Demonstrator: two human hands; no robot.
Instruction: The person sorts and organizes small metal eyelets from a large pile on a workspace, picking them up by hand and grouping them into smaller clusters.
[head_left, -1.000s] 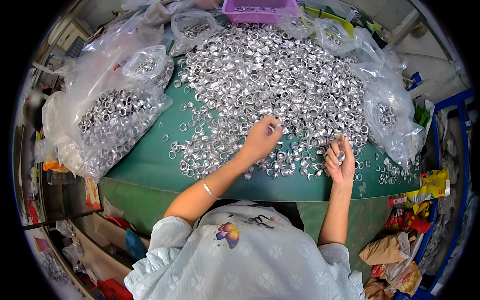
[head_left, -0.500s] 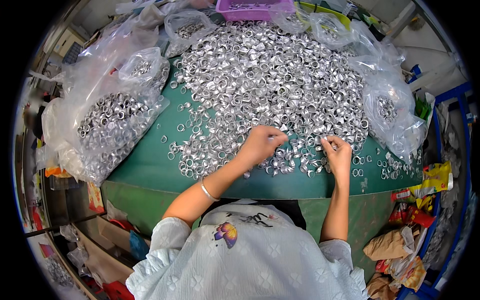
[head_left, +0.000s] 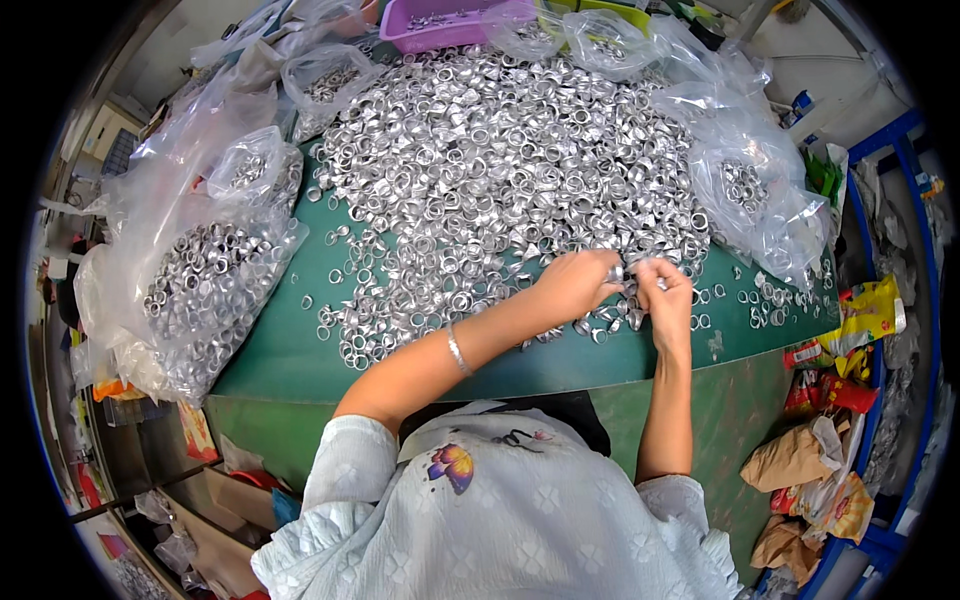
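Observation:
A large heap of silver metal rings [head_left: 500, 150] covers the middle of the green table [head_left: 290, 360]. My left hand [head_left: 578, 284], with a bangle [head_left: 457, 348] on its wrist, is closed over the heap's near edge. A silver ring [head_left: 615, 273] shows at its fingertips, slightly blurred. Close beside it on the right, my right hand [head_left: 664, 292] is pinched, fingers curled. Whatever lies between the right fingers is too blurred to name. The two sets of fingertips nearly meet above loose rings.
Clear plastic bags of rings stand at the left [head_left: 205, 290] and right [head_left: 745, 185]. A purple basket [head_left: 440, 38] and a yellow-green basket [head_left: 615, 12] sit at the back. Scattered rings [head_left: 785, 300] lie at the right. Packets and paper bags [head_left: 795, 450] rest beyond the table's right edge.
My left hand has moved right, toward my right hand, and the gap between them has narrowed. The whole view has shifted a little, with the table sitting further left.

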